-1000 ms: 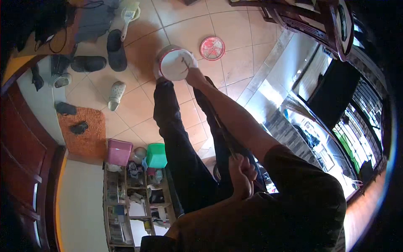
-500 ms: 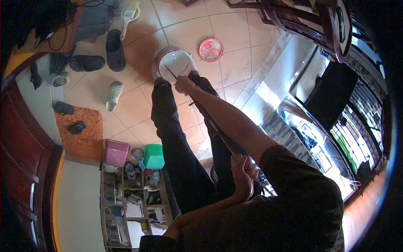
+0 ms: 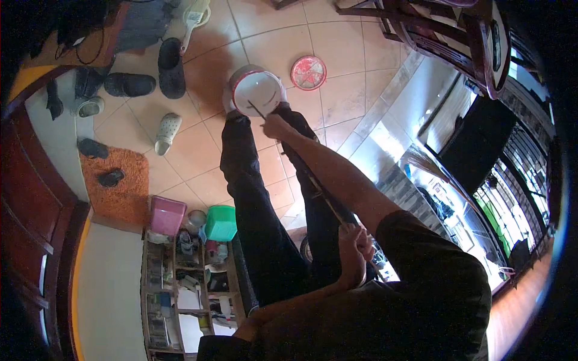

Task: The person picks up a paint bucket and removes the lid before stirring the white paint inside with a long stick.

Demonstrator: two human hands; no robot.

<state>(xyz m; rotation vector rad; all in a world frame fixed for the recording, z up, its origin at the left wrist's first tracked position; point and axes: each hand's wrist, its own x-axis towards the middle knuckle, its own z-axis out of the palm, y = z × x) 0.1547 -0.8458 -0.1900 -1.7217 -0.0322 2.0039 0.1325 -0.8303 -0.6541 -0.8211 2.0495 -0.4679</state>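
My right hand (image 3: 277, 127) is closed around a long thin stick (image 3: 322, 189) near its far end. The stick's dark tip reaches over the near rim into a round bucket (image 3: 236, 81). White inside with a reddish rim, the bucket stands on the floor between my feet. Lower down, my left hand (image 3: 355, 242) is wrapped around the same stick close to my body. The stick runs slantwise beside my thigh, with a small stub sticking out below my right hand. What lies on the bucket's bottom I cannot make out.
A red lid (image 3: 309, 73) with whitish smears lies right of the bucket. To the left are several dark shoes, a pale clog (image 3: 168, 133) and an orange mat (image 3: 120, 192). A shelf (image 3: 174, 289) carries pink and green tubs. A wooden chair (image 3: 445, 42) stands upper right.
The stick's tip has drawn back a little toward the bucket's near rim. Both hands keep their hold on the stick. The whole view has shifted slightly.
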